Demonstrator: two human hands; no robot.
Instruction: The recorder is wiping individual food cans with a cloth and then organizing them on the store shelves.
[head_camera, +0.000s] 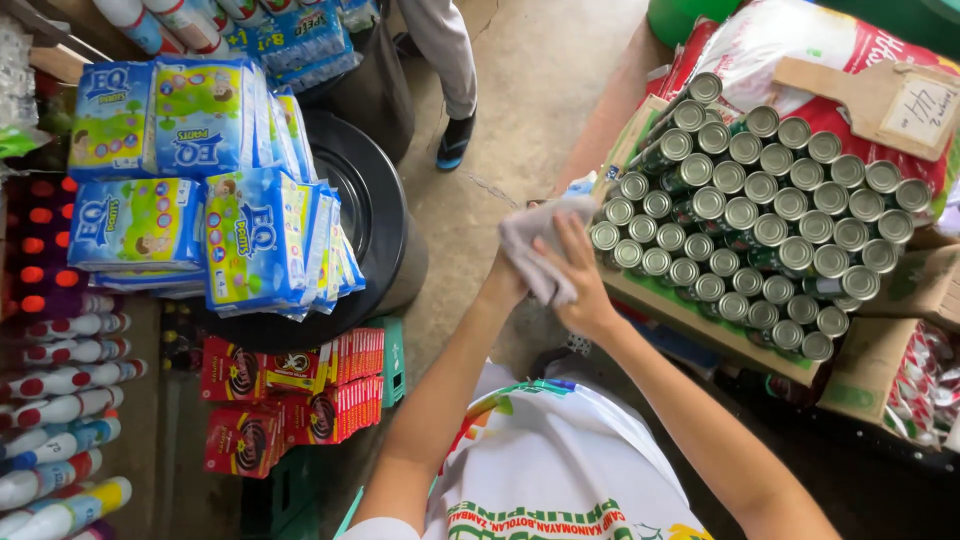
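Note:
I hold a grey cloth (540, 245) in front of me with both hands. My right hand (580, 290) lies over it with the fingers spread along the fabric. My left hand (508, 282) grips it from below and is mostly hidden by the cloth. The cloth's upper edge touches the left side of a stack of several silver-topped cans (750, 220). The cans lie on their sides in a cardboard tray (700, 325), tops facing me.
Blue diaper packs (200, 200) sit on a black round barrel lid (375, 210) at left, with red boxes (300, 400) below and bottles (60, 400) at far left. Another person's leg and dark shoe (453, 145) stand on the concrete floor. A red-white sack (800, 50) lies behind the cans.

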